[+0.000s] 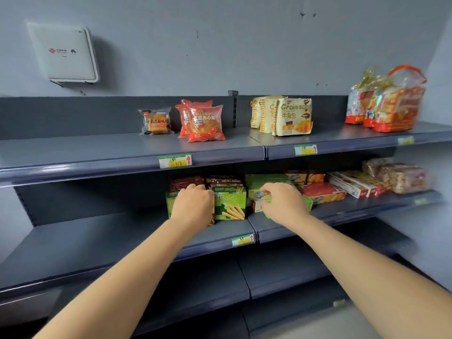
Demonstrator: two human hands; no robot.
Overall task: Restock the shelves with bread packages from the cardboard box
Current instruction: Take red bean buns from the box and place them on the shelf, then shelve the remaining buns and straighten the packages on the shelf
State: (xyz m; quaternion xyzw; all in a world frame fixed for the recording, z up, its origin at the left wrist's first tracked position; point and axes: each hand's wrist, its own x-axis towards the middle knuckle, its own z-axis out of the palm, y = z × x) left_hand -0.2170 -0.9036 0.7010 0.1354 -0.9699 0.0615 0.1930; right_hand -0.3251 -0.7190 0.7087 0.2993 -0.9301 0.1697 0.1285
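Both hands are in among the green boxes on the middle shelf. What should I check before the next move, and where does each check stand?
1. Left hand grip: fingers curl over the left green box - ok.
2. Right hand grip: pinches the green package - ok.
3. Cardboard box within reach: not in view - cannot tell.
4. Room on the top shelf: bare surface left of the toast pack - ok.
5. Red bean bread packs standing: upright, not toppled - ok.
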